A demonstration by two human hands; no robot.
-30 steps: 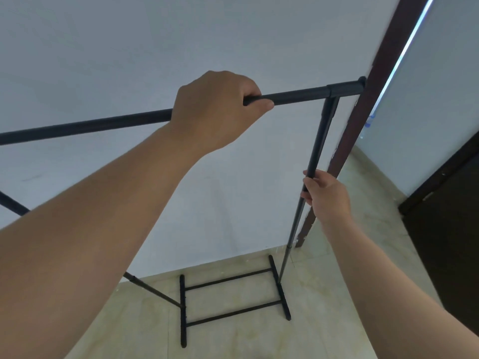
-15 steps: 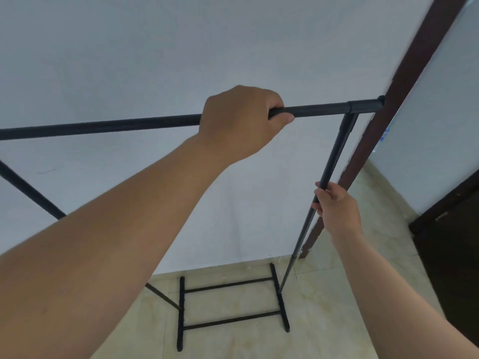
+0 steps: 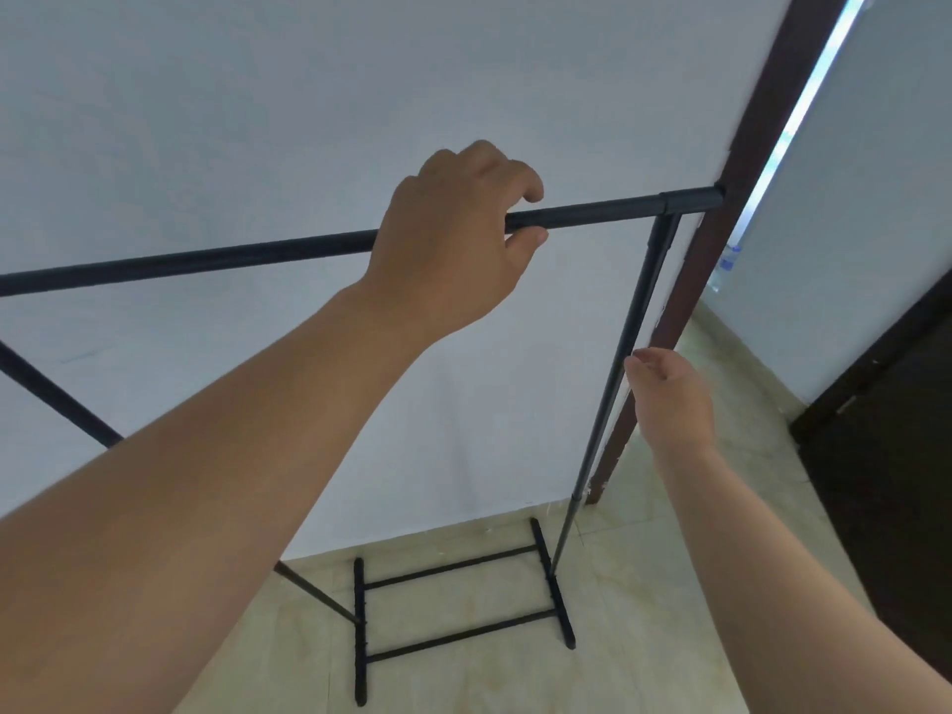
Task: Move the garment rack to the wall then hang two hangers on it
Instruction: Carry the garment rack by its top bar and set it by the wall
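Rack (image 3: 608, 219) stood close against the wall (image 3: 257, 121), its feet (image 3: 554, 584) planted on the floor (image 3: 644, 636) just short of the skirting line, its right end by the dark door frame (image 3: 747, 146). From my feed the top bar ran level across the view and the right post (image 3: 626, 353) dropped from its corner joint down to the base.

My left hand (image 3: 453, 244) was loosened around the top bar: fingers arched over it, thumb under it, with a gap showing, so I judged it more a rest than a grip. My right hand (image 3: 669, 399) was off the post, just beside it, fingers half curled and parted, pinching nothing. Whether a fingertip brushed the tube I could not tell.

I read this as the tail of the first step: the rack looked placed at the wall, and both hands seemed to be at the point of letting go. The move itself appeared done, provided the base sat square and did not rock.

No hangers showed anywhere in my view, so the second step had not begun. The next move called for freeing both hands, turning away to find the two hangers, and bringing them back one at a time. Each hook would need to go over the top bar, on the open run between the two posts, clear of the corner joint.
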